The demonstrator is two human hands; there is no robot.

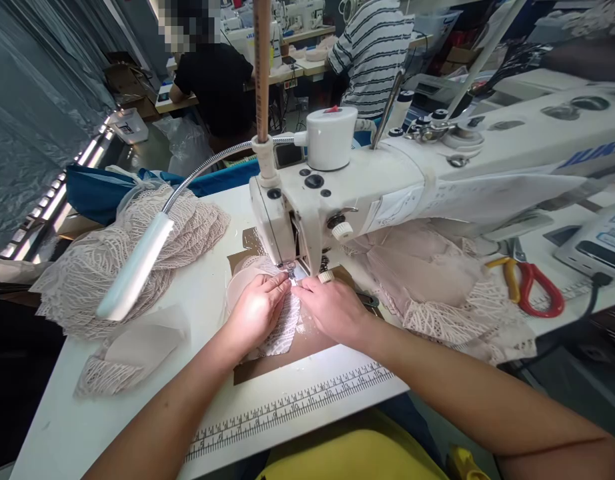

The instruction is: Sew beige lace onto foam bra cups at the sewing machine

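Note:
A beige lace fabric piece (286, 328) lies under the presser foot (291, 270) of a white sewing machine (315, 180). My left hand (257, 308) rests on this piece, fingers together and fingertips close to the foot. From the other side my right hand (332, 308) is closed at the fabric's edge, thumb and forefinger near the needle area. The fingers partly cover the cloth, so the exact grip is hard to see. Beneath the work is a brown sheet (267, 370) on the white table (207, 373).
Stacked lace pieces (172, 227) and a single lace piece (137, 350) lie to the left. A lamp (137, 270) overhangs them. More lace fabric (437, 287) sits right of the needle, beside red-and-yellow-handled scissors (535, 287). A printed ruler (292, 410) runs along the front edge. Two people sit beyond.

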